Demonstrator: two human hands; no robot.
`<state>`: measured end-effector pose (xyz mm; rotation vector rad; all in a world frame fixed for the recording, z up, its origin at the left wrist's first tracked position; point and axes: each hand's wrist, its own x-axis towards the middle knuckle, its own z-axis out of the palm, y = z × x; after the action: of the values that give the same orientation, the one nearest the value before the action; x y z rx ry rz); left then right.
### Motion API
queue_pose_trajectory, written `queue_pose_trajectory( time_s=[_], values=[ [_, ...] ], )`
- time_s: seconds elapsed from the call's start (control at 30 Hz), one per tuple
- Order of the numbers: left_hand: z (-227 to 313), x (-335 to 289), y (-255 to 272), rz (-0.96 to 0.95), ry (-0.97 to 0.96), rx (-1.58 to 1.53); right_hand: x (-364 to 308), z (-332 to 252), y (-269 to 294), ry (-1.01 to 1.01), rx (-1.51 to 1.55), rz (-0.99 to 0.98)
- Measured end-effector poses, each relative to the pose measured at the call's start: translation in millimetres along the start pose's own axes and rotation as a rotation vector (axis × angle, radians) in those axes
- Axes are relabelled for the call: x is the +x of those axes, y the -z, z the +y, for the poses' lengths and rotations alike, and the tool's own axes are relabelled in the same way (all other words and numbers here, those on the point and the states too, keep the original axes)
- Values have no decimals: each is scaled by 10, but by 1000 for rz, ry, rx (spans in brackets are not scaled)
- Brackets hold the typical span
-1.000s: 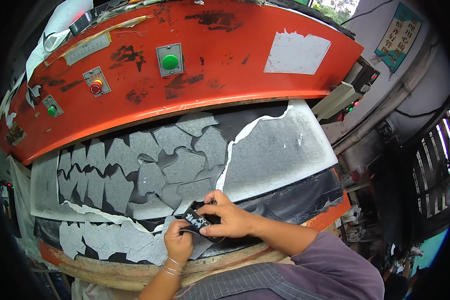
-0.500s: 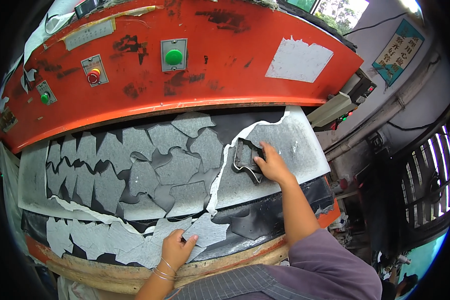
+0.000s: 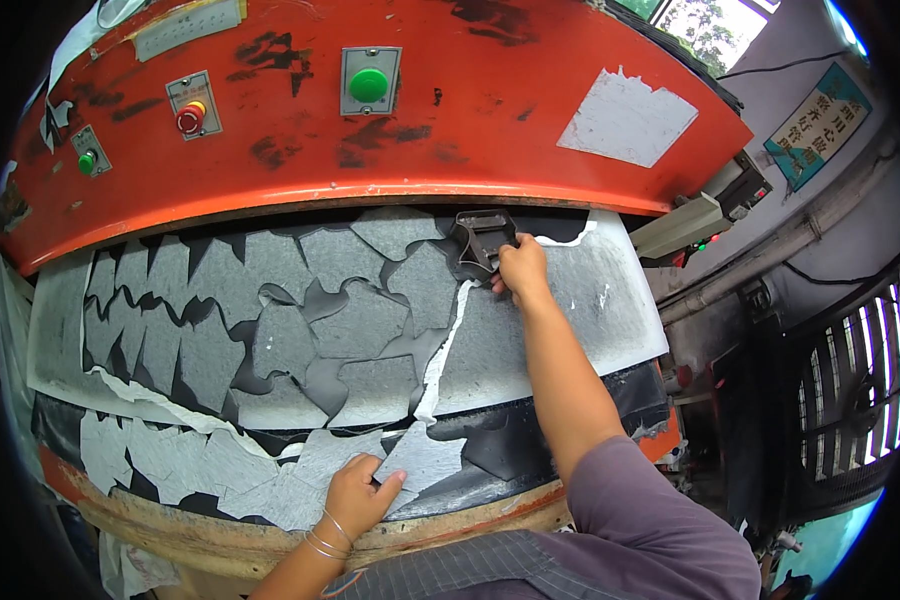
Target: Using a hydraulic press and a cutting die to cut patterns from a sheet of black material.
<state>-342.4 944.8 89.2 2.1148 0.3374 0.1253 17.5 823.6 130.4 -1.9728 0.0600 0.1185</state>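
My right hand (image 3: pixel 523 268) is closed on a dark metal cutting die (image 3: pixel 485 243), a hollow shaped frame with a crossbar. It holds the die over the upper right of the grey sheet material, close under the orange machine beam. Many cut outlines (image 3: pixel 360 320) run across the sheet (image 3: pixel 560 330), with dark gaps between them. A torn white edge (image 3: pixel 440 365) runs down beside the die. My left hand (image 3: pixel 360 495) rests at the front, thumb apart from the fingers, on loose grey cut pieces (image 3: pixel 425 460). Its fingertips touch the pieces without visibly gripping one.
The orange beam (image 3: pixel 270 150) of the machine spans the far side, with a large green button (image 3: pixel 368 86), a red knob (image 3: pixel 190 118) and a small green button (image 3: pixel 88 161). A worn wooden edge (image 3: pixel 440 525) borders the front. A dark slatted fan-like grille (image 3: pixel 850 380) stands at right.
My right hand has closed round the cutting die and moved it up and slightly left, toward the beam. My left hand stays on the cut pieces. The whole view has shifted slightly.
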Motion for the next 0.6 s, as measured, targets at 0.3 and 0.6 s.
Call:
queue_pose_trajectory(
  time_s=[0.3,0.6],
  values=[
    [15,3,128,-120,115,-134,458,132,-172,118,-82,-22],
    [464,992,495,45,-307,46,696,355,310,627,-344,-397]
  ],
)
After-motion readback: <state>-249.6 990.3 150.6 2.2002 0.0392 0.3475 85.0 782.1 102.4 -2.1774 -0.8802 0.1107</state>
